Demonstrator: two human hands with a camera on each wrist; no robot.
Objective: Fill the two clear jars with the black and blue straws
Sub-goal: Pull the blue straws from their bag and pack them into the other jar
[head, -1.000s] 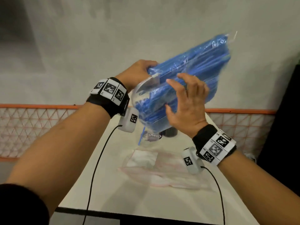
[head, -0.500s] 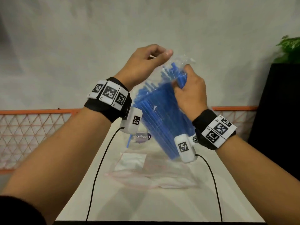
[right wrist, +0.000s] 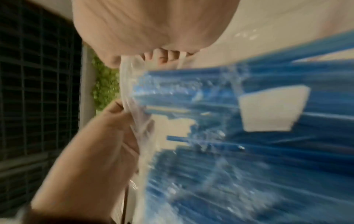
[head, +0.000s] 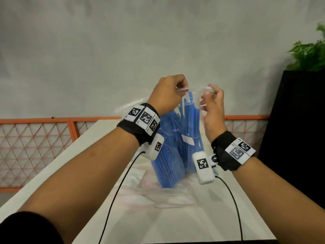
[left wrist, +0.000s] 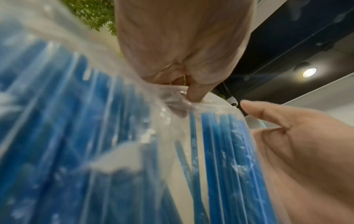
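Observation:
A clear plastic bag of blue straws hangs upright above the white table. My left hand pinches the left side of the bag's top edge. My right hand pinches the right side of that edge. In the left wrist view my left hand nips the film above the straws, with the right hand beside it. The blurred right wrist view has my right hand and left hand on the bag's rim. No jar or black straw shows.
A flat, empty clear bag lies on the table under the hanging bag. An orange mesh fence runs behind the table. A black cabinet with a green plant stands at the right. Wrist-camera cables hang below both arms.
The bag swung from lying slanted to hanging upright. My right hand left the bag's side and moved up to its top edge; my left hand moved to the top too.

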